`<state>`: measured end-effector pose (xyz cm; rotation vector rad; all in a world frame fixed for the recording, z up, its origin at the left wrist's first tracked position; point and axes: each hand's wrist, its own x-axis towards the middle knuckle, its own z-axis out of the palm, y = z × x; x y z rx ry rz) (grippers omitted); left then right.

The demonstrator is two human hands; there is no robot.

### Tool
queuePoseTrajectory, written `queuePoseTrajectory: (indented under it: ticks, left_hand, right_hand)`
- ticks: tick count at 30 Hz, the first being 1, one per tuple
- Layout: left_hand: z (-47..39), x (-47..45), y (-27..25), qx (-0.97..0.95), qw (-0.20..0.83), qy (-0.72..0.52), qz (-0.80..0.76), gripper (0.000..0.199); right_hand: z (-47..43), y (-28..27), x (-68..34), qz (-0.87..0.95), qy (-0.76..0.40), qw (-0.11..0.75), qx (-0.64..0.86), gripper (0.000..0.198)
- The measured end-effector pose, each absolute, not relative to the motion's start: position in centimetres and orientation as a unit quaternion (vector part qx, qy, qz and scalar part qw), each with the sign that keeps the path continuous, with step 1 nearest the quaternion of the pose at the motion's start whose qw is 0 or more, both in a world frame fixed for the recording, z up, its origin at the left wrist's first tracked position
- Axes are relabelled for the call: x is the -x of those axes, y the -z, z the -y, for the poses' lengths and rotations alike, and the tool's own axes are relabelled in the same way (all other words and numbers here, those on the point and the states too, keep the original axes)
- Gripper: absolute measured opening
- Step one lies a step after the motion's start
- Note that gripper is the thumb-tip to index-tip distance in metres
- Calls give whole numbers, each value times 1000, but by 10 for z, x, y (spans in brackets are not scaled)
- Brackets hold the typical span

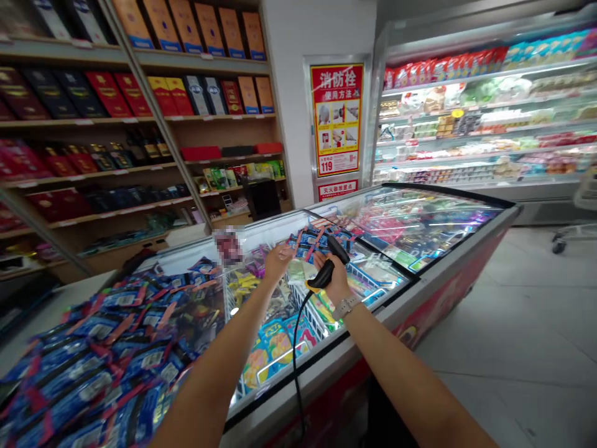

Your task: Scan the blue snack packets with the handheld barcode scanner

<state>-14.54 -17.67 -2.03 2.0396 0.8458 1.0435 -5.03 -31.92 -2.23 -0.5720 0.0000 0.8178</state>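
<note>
The cord point(295, 348) hung from the scanner point(323, 274) across the freezer point(459, 261) and over its near edge, so a long reach might have tugged it or dragged it against the goods. Packets point(303, 239) lay loose and overlapping on the slick glass; a careless push could have sent them sliding, or mixed them with the pile point(125, 354) at the left end. They sat just beyond both hands, towards the far edge. The right hand point(336, 283) was wrapped around the scanner; the left hand point(278, 259) was half-curled beside the packets, its grip impossible to tell.
</note>
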Motion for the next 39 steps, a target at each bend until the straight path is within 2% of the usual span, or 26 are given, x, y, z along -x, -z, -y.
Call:
queuePoseTrajectory:
  ticks: [7,13,17,20,28,33,39]
  left_hand:
    - [166,287,-15,-800,244,-406,-368,20]
    - [166,422,-27,-772,51,-364,-519,23]
    - [160,486,-29,-724,-39,-301,-620,37]
    - [151,512,-26,-696,-47,-262,-667,46]
    - [133,530,-17,-682,37,-249,-686,26]
    - [143,518,-19,-667,34,-297,-682,27]
    - [166,471,-35,-706,68,-406,-576,23]
  right_hand:
    - [276,0,152,114,-547,774,298,8]
    - [251,6,242,143,-637,690,312,7]
    - [230,2,291,151,-690,642,299,6]
    - [212,-3,325,142,-733,596,297,5]
    - [178,3,376,112,-785,513,328,16]
    - [180,5,372,120,-793,505,320,13]
    - [192,-13,338,160,-776,536,292,10]
